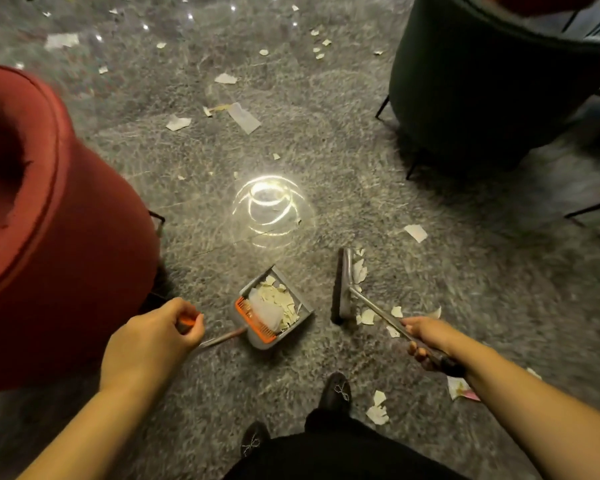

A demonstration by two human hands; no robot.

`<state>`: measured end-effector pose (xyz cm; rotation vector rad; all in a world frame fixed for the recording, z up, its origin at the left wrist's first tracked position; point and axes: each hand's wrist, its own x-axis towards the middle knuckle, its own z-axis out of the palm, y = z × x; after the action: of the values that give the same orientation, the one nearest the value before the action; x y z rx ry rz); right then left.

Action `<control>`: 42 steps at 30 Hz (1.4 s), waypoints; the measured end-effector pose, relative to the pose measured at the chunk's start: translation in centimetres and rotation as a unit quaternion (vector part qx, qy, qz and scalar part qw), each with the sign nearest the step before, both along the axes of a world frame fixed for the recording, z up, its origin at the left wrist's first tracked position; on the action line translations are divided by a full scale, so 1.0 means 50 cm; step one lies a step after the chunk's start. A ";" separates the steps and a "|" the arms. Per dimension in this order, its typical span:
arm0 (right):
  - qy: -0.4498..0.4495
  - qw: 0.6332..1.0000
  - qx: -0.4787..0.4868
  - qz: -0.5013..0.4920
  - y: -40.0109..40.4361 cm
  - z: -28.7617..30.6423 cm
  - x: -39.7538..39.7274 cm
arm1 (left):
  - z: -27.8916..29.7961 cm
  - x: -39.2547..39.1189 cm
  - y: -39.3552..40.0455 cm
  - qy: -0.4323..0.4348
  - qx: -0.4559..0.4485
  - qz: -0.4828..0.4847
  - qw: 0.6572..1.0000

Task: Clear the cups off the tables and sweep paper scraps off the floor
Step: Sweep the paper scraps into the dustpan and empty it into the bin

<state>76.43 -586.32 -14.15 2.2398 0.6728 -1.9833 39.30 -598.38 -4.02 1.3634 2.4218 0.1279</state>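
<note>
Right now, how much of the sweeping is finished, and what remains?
Partly done: the dustpan, held by the left hand, already holds torn paper. In hand: the right hand grips the broom, with scraps beside its head. Left: many loose pieces farther across the floor. No cups or tables are in view.

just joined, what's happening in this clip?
A person is sweeping torn paper off a grey marbled floor. The left hand grips the handle of a grey dustpan with an orange comb edge, already part full of scraps. The right hand holds the metal handle of a flat broom, with scraps beside its head. More white paper scraps lie farther out, between a red armchair and a dark green armchair.
</note>
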 end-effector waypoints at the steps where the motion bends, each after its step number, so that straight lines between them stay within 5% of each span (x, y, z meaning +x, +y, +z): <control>1: 0.001 1.000 -0.001 -0.015 0.010 0.001 0.018 | 0.000 0.015 0.024 0.002 0.003 -0.009 1.000; 11: 0.044 0.992 0.044 -0.107 0.028 0.009 0.137 | -0.018 0.097 0.241 0.033 0.029 -0.149 0.988; 22: -0.018 0.964 0.132 -0.229 -0.020 0.054 0.084 | -0.036 0.138 0.490 0.034 0.023 -0.383 0.923; 33: -0.085 0.895 0.112 -0.423 -0.155 0.048 -0.038 | -0.050 0.219 0.632 0.012 0.015 -0.585 0.811; 42: -0.117 0.793 0.076 -0.593 -0.299 0.037 -0.110 | -0.067 0.329 0.638 0.027 -0.007 -0.662 0.749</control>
<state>70.91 -601.29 -12.30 3.3472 -0.9115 -1.8424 55.73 -566.46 -7.35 2.6750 0.9431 -0.2993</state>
